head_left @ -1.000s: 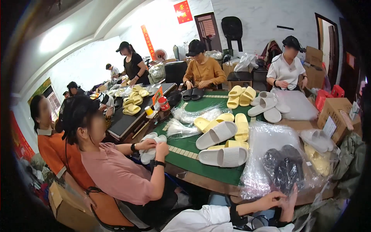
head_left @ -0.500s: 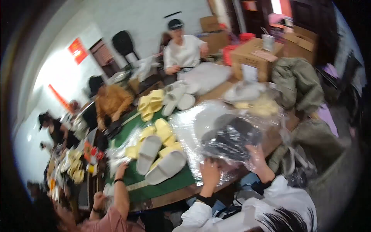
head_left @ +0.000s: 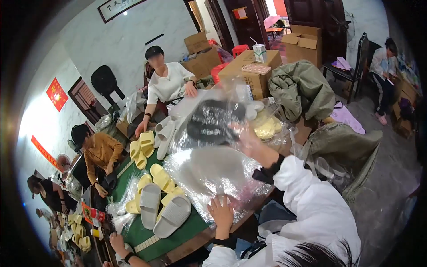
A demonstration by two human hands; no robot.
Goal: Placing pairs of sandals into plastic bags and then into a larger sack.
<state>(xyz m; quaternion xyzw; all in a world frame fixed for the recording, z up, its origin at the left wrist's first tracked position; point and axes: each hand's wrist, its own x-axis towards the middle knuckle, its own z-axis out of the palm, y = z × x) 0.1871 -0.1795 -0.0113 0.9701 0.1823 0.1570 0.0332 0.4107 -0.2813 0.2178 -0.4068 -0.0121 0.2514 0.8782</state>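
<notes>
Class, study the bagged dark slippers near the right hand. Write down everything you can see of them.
The bagged dark slippers look black under loose, clear, crinkled plastic that catches bright streaks. They are beyond the clear plastic sheeting, with pale grey slippers to the left and bagged yellow slippers to the right. The right hand, blurred, is at their near right side, seemingly touching the bag. Blur hides finer parts; whether they rest flat or are lifted cannot be told.
</notes>
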